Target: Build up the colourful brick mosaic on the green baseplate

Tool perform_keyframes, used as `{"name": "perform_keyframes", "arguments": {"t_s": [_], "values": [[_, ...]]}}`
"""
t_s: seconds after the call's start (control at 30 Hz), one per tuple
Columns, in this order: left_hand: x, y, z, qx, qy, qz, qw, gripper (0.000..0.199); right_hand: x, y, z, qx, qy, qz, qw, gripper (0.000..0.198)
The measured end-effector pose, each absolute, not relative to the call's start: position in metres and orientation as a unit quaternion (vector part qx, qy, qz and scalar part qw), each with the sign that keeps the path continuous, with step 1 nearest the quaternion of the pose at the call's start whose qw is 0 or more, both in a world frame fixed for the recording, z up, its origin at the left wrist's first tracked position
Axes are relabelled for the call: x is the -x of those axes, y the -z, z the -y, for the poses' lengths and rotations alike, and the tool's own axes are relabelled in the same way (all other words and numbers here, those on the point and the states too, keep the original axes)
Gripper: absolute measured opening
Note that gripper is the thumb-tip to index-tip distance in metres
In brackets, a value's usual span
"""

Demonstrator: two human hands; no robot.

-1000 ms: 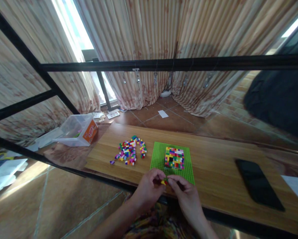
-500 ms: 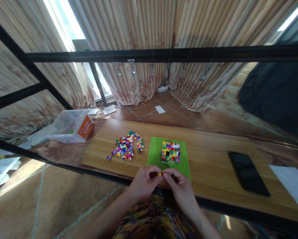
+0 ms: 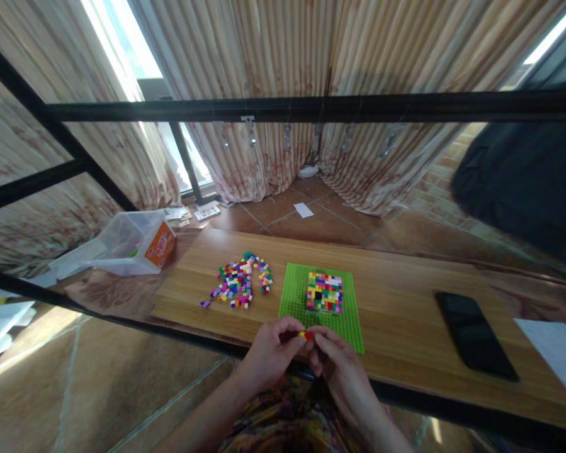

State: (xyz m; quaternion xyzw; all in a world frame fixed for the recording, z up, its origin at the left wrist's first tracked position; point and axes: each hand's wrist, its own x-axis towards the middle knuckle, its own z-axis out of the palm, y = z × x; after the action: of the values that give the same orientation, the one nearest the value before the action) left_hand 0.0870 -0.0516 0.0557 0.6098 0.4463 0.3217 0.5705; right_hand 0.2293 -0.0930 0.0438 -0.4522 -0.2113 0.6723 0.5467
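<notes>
Just in front of the green baseplate, my two hands meet fingertip to fingertip. My left hand pinches a small yellow brick between thumb and forefinger. Against it sits a red brick, pinched by my right hand; whether the two bricks are joined I cannot tell. On the baseplate stands a block built of many coloured bricks, with a dark square gap in its top. Left of the plate lies a loose pile of coloured bricks.
A black phone lies on the wooden table at the right, with white paper beyond it. To the left stands a clear plastic box with an orange label. A black metal bar crosses in front of the curtains.
My right fingers have shifted and curled slightly at the bricks, so more of the red brick shows. The view has tilted a little; the pile and the built block look unchanged.
</notes>
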Motion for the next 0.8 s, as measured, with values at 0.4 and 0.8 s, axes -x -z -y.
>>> {"name": "perform_keyframes", "arguments": {"t_s": [0.4,0.8], "values": [[-0.088,-0.047,0.056,-0.619,-0.321,-0.433,0.571,0.007,-0.228,-0.039,0.098,0.485,-0.676,0.192,0.521,0.04],[-0.106,-0.027,0.005,-0.595,-0.418,-0.504,0.466,0.013,-0.257,-0.042,0.098,0.507,-0.623,0.166,0.572,0.027]]}}
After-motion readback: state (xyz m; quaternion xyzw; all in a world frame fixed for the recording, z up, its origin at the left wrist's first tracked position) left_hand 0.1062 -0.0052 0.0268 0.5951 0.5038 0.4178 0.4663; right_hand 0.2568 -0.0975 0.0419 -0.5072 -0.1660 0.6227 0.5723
